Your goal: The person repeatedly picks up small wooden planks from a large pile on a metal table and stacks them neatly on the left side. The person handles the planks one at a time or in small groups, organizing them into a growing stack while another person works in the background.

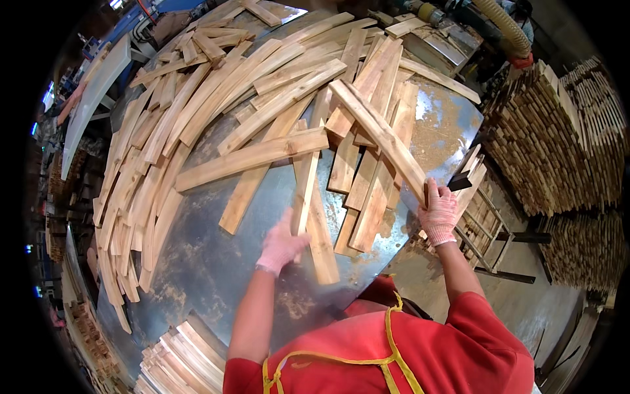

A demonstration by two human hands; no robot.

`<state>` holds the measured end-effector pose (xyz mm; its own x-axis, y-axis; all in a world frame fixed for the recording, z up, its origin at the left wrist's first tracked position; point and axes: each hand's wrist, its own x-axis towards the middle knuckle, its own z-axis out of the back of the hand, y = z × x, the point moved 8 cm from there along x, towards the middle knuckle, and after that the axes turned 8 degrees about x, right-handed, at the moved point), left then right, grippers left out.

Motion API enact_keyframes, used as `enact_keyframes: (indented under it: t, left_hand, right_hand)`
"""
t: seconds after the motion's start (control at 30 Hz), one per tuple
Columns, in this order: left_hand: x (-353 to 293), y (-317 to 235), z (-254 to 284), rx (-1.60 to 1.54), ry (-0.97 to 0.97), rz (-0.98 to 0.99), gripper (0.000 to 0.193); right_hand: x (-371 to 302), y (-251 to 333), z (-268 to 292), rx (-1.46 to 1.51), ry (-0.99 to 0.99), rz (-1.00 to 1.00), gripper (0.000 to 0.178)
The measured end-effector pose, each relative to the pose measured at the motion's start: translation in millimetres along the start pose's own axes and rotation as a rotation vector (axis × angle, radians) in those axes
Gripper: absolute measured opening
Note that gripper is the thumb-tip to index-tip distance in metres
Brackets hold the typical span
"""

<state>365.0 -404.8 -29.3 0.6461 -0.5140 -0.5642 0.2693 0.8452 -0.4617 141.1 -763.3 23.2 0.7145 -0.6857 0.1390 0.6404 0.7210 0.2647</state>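
My right hand [438, 210], in a pale knit glove, is closed around the near end of a wooden plank [380, 134]. That plank slants away to the far left, over other planks on the metal table. My left hand [282, 244], gloved too, is smeared by motion beside the near end of a narrow plank [305, 197]. Whether its fingers grip that plank, I cannot tell. Another plank [256, 157] lies crosswise just beyond my left hand. Several planks [374, 203] lie side by side between my two hands.
A large heap of loose planks [147, 171] covers the left and far parts of the metal table [197, 240]. A neat row of planks [180, 361] sits at the near left. Tall wood stacks [558, 141] and a metal frame cart [489, 230] stand on the right.
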Motion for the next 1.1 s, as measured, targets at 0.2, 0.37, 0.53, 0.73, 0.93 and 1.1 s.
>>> enact_keyframes:
  t: [0.2, 0.37, 0.53, 0.73, 0.93, 1.1]
  left_hand:
    - [-158, 44, -101, -1.490, 0.768, 0.027, 0.072]
    - [-207, 57, -105, -0.391, 0.319, -0.056, 0.061]
    - [-322, 110, -91, 0.075, 0.332, 0.287, 0.047]
    - [-478, 172, -144, -0.201, 0.327, 0.425, 0.044]
    - [-511, 185, -198, -0.430, -0.025, 0.626, 0.044]
    - [-484, 189, -198, -0.485, -0.235, 0.681, 0.045]
  right_hand:
    - [-14, 43, -23, 1.273, 0.534, -0.400, 0.070]
    - [-44, 105, -41, 1.982, 0.785, -0.566, 0.069]
    - [-85, 163, -48, 1.866, 0.862, -0.518, 0.064]
    - [-147, 224, -66, 1.747, 0.967, -0.536, 0.066]
    - [-228, 266, -100, 1.717, 0.962, -0.626, 0.044]
    - [-216, 275, -98, 1.691, 0.904, -0.430, 0.048]
